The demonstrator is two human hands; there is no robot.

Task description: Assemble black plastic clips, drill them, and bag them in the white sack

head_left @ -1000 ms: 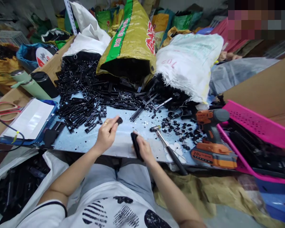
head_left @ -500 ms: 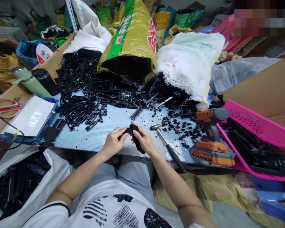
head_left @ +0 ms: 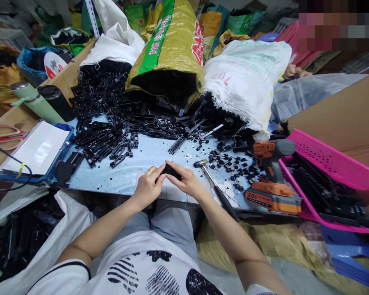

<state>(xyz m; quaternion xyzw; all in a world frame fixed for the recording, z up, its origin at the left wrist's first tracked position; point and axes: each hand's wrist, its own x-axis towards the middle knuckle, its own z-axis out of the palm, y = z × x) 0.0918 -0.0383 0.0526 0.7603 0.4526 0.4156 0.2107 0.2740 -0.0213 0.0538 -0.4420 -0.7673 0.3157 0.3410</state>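
Between my two hands, just above the table's front edge, is a black plastic part [head_left: 173, 170], mostly covered by fingers. My left hand [head_left: 148, 184], with a ring on one finger, pinches its left end. The fingers of my right hand [head_left: 186, 180] close on its right end, and the fingertips of both hands nearly meet. A hammer [head_left: 219, 192] lies right of my hands, its handle sticking out past the table edge. Behind them, long black plastic pieces [head_left: 100, 143] are heaped on the blue tabletop [head_left: 147, 157]. Small black pieces with metal pins [head_left: 223, 159] are scattered to the right.
An orange cordless drill [head_left: 272, 176] stands at the right, beside a pink basket [head_left: 335, 164] of black parts. Sacks, including a yellow one [head_left: 169, 53], lie across the back. Flasks [head_left: 57, 102], papers [head_left: 37, 147] and scissors [head_left: 6, 137] are at the left.
The black part has turned from hanging steeply down to lying more level between my hands. My right hand has rotated with it, and its fingers now point toward my left hand.
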